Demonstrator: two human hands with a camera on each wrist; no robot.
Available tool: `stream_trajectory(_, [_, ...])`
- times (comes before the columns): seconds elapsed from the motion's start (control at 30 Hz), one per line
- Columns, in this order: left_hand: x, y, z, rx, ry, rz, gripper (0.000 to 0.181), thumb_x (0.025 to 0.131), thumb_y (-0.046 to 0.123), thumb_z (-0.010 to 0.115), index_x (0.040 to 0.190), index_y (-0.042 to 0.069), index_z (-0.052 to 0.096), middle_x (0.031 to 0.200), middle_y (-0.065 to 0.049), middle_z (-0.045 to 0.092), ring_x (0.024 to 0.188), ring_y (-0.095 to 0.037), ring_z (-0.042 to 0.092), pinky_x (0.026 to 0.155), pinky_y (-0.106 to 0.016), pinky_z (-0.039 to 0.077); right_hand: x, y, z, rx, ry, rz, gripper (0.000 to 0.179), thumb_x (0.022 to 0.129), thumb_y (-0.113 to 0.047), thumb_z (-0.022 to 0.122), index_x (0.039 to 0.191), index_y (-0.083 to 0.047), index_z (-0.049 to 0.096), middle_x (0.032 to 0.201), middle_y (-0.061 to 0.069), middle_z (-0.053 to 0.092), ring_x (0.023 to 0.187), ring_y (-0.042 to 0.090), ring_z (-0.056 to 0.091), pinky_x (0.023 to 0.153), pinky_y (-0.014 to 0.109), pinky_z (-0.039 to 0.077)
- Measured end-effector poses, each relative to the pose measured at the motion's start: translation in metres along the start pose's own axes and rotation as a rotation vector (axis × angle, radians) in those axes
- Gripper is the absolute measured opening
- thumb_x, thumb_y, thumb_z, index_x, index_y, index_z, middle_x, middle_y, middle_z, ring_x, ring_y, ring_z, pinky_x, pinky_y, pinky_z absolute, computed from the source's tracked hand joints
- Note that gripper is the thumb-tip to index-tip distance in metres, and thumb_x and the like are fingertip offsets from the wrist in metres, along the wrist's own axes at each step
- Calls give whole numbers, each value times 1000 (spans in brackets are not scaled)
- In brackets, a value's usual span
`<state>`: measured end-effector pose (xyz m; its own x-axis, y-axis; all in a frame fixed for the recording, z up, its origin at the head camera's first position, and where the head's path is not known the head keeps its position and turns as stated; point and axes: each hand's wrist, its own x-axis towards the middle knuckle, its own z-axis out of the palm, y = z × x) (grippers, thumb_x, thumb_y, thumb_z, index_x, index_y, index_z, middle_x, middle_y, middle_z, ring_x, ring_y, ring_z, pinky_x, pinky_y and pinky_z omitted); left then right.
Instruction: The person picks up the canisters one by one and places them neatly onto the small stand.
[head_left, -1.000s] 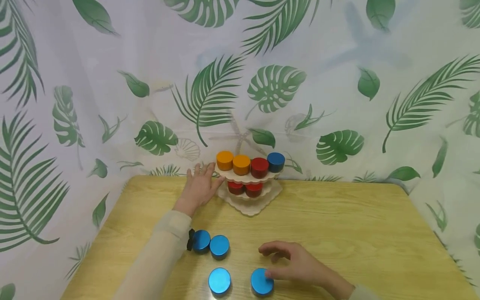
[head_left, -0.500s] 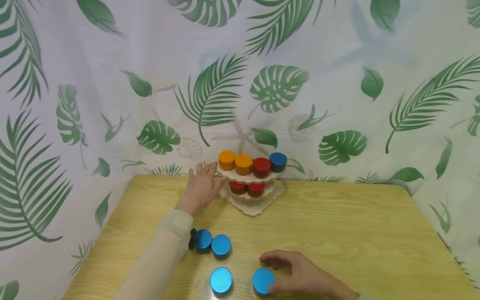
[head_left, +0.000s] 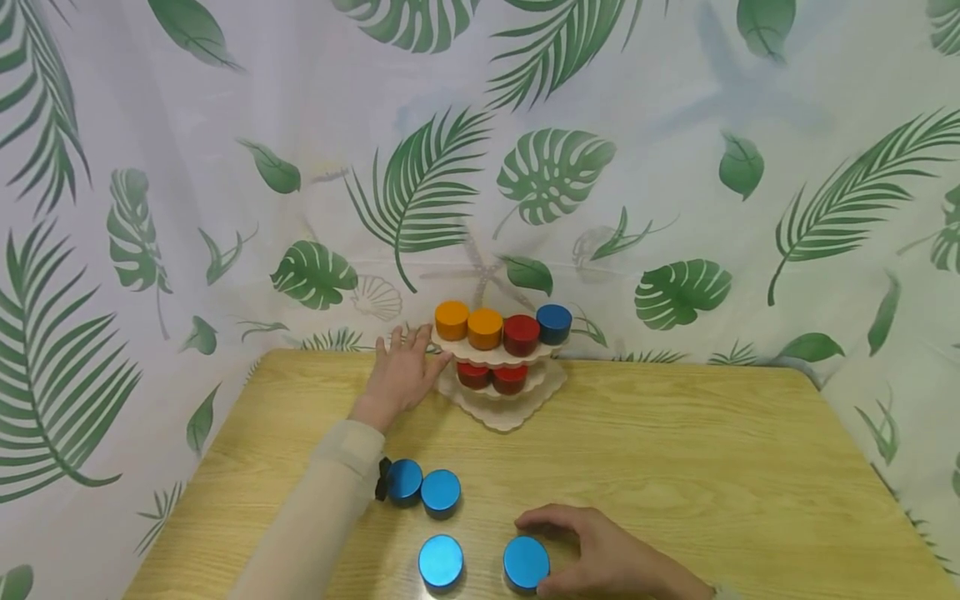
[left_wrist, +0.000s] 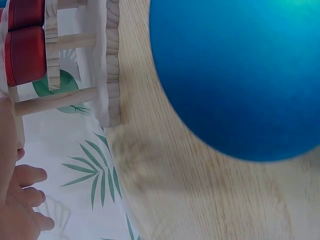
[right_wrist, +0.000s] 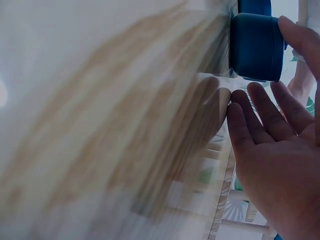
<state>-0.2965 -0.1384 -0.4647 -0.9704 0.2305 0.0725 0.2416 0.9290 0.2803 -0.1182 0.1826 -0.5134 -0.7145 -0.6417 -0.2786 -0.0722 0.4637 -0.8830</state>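
My left hand [head_left: 399, 373] reaches to the left side of a pale wooden tiered stand [head_left: 491, 410], its spread fingers and thumb at the upper tier's edge. That top tier carries orange round tins [head_left: 484, 328], a red tin [head_left: 521, 334] and a blue tin [head_left: 554, 323]; red tins [head_left: 510, 379] sit on the tier beneath. At the table's front, my right hand [head_left: 603, 546] is around a bright blue tin [head_left: 527, 562], thumb at its near right edge. In the right wrist view, the fingers [right_wrist: 272, 122] extend beside this blue tin [right_wrist: 257, 47], with a gap between.
Another blue tin [head_left: 441, 562] stands left of the one by my right hand. Farther back, two blue tins [head_left: 441, 492] sit side by side near my left sleeve [head_left: 318, 500]. A leaf-patterned cloth [head_left: 480, 167] hangs behind the wooden table [head_left: 712, 467].
My right hand has shifted slightly down toward the table's front, its thumb sliding from over the tin's top to its near right edge. My left hand stays at the stand.
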Motion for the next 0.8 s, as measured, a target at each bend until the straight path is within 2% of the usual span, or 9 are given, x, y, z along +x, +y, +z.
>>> stream_trajectory(0.2, [1,0,1,16,6,3,78,111,60,34,167,6,28,168,-22,37,159,-49,24,127,-71,18,1,2,0,-37,-16,-31,60,90,-37,85,145,-31,62,144,-13,65,137,10,54,112,20,39])
stream_trajectory(0.47, [1,0,0,20,9,-3,78,111,60,35,167,6,28,168,-22,37,159,-49,24,127,-70,18,-1,3,-2,-61,-40,-99,52,92,-33,83,141,-32,65,143,-8,64,131,7,55,108,19,43])
stream_trajectory(0.73, [1,0,1,29,13,5,78,111,60,35,167,6,29,167,-22,38,159,-49,25,126,-71,20,4,0,-3,-90,6,-36,54,89,-39,84,140,-32,67,136,-17,68,128,7,60,106,21,46])
stream_trajectory(0.8, [0,0,1,28,13,5,78,111,60,35,167,6,29,167,-22,39,159,-49,26,126,-71,20,5,0,-6,-107,31,-60,55,89,-39,84,140,-30,67,135,-16,69,128,7,61,106,21,48])
